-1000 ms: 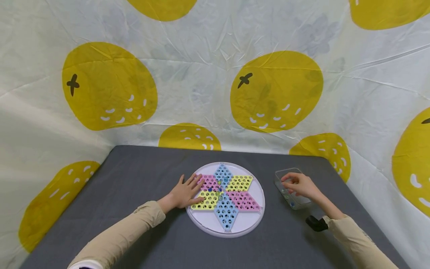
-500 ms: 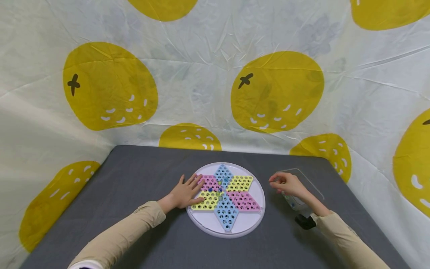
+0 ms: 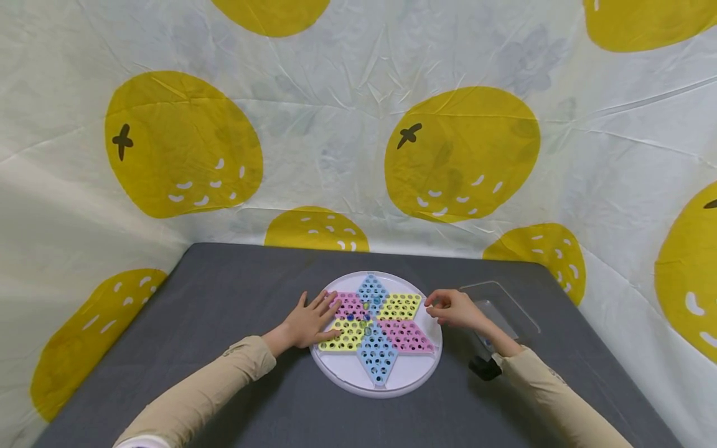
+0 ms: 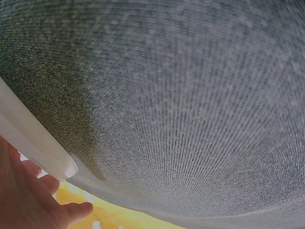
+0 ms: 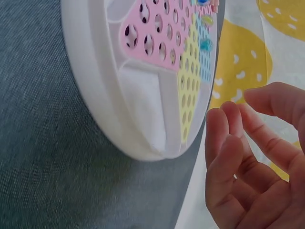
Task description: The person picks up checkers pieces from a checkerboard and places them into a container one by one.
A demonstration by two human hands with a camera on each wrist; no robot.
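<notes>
A round white Chinese checkers board with a pink, yellow and blue holed star lies on the table. Several glass marbles sit near the star's centre and on its left side. My left hand rests on the board's left edge, fingers spread and straight. My right hand hovers at the board's right rim beside the yellow point, thumb and fingers bent together. In the right wrist view, no marble shows between the fingertips, and whether something is pinched there is hidden.
A clear plastic box stands to the right of the board, partly behind my right hand and forearm. A dark grey cloth covers the table. Behind it hangs a white sheet printed with yellow fruit.
My right hand has moved left from above the clear box to the board's right rim, fingers bent together throughout. The left hand and the board stay in place.
</notes>
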